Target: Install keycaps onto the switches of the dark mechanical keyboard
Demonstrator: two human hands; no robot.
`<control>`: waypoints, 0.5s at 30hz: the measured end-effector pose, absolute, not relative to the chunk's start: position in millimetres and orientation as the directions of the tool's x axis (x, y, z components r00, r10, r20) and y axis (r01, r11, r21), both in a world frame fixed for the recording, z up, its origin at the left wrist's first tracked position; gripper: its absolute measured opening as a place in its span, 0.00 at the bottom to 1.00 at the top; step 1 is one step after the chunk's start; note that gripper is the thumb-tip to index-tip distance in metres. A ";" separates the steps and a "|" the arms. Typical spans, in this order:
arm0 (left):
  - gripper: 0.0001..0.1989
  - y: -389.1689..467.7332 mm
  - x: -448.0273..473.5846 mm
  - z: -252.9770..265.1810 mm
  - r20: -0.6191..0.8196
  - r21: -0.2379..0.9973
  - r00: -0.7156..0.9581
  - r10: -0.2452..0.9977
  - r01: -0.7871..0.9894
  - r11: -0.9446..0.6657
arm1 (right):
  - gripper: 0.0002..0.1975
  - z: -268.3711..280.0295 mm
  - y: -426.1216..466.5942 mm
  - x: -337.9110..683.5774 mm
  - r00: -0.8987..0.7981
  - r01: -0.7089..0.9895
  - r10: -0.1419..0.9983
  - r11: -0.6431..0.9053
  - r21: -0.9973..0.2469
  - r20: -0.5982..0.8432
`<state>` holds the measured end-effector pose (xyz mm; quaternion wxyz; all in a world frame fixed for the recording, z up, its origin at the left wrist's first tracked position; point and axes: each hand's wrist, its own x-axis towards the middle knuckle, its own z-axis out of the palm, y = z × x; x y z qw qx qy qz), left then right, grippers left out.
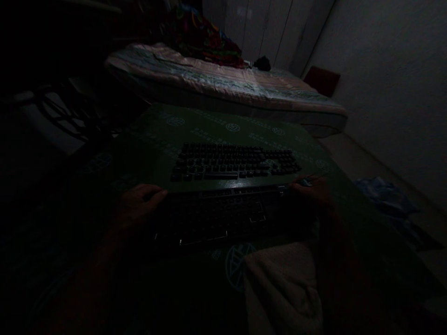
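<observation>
A black keyboard base (209,218) with its keycaps off lies in front of me, its details mostly lost in the dark. Behind it, loose black keycaps (223,160) are spread on the table in keyboard order. At the base's left end, my left hand (141,202) is closed on the edge, thumb toward the back corner. My right hand (312,190) is by the back right corner, fingers pinched together. A small greyish thing shows at those fingers, too dim to name. Near my right forearm lies a crumpled beige cloth (284,284).
The green table (139,144) has pale printed logos. Beyond its far edge stands a bed (223,81) with a striped sheet and a dark patterned blanket (206,37). Blue fabric (386,195) lies on the floor at right, near a pale wall (394,83). Dark metalwork (61,111) stands at left.
</observation>
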<state>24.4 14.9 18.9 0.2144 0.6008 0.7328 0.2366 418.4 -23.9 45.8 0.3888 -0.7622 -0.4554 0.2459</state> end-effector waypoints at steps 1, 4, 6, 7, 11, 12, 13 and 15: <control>0.24 15.5 23.9 18.9 -0.036 0.603 -0.185 0.982 0.780 0.169 | 0.12 45.6 -24.0 418.5 0.453 0.509 0.891 -0.285 -0.812 -0.029; 0.24 15.4 23.5 19.4 -0.035 0.602 -0.189 0.981 0.780 0.172 | 0.10 44.0 -23.4 421.2 0.479 0.532 0.878 -0.293 -0.794 -0.002; 0.24 14.3 24.1 19.5 -0.030 0.604 -0.197 0.980 0.777 0.175 | 0.11 42.8 -22.5 422.8 0.494 0.541 0.869 -0.276 -0.794 0.035; 0.24 13.7 24.4 19.3 -0.027 0.607 -0.204 0.979 0.775 0.178 | 0.11 42.3 -22.1 422.9 0.491 0.543 0.870 -0.266 -0.796 0.045; 0.24 13.6 23.8 16.2 -0.020 0.610 -0.201 0.979 0.774 0.171 | 0.10 42.0 -21.7 421.9 0.484 0.545 0.875 -0.284 -0.789 0.019; 0.24 14.0 23.2 15.4 -0.017 0.609 -0.195 0.981 0.776 0.165 | 0.09 42.4 -21.9 422.0 0.494 0.550 0.870 -0.296 -0.781 0.018; 0.24 14.4 22.6 14.8 -0.014 0.609 -0.191 0.981 0.777 0.160 | 0.08 42.9 -22.1 422.4 0.509 0.553 0.860 -0.307 -0.774 0.023; 0.23 14.7 21.7 14.8 -0.009 0.610 -0.186 0.982 0.778 0.153 | 0.08 44.1 -22.7 423.4 0.544 0.548 0.838 -0.329 -0.769 0.030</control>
